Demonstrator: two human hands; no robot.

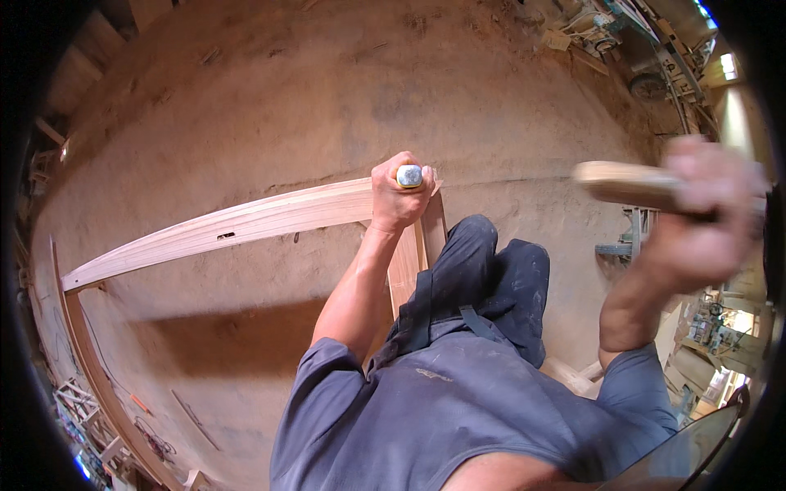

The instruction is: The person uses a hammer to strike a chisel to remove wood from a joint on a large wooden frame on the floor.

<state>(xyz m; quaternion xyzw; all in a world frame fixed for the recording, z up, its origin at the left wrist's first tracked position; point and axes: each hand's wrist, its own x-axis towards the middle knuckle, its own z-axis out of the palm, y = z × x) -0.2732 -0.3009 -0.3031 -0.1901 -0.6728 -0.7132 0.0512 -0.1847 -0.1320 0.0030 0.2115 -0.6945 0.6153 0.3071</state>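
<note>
My left hand (397,200) is wrapped upright around a chisel (408,176); only its round metal-capped handle end with a yellow ring shows, and the blade is hidden under the fist. That fist sits over the right end of a long pale wooden beam (246,217), where another timber (405,274) meets it. A small dark slot (226,236) is cut into the beam further left. Raised at the right, my right hand (708,217) is closed on a wooden club-like tool (626,182). Motion smears both, so the tool's exact kind is unclear.
From the beam's far left end a long side timber (102,389) runs toward me. Dusty brown floor (344,98) lies around the frame. An orange stick (140,403) and cables lie at lower left. Machinery and a wheel (647,86) stand at upper right.
</note>
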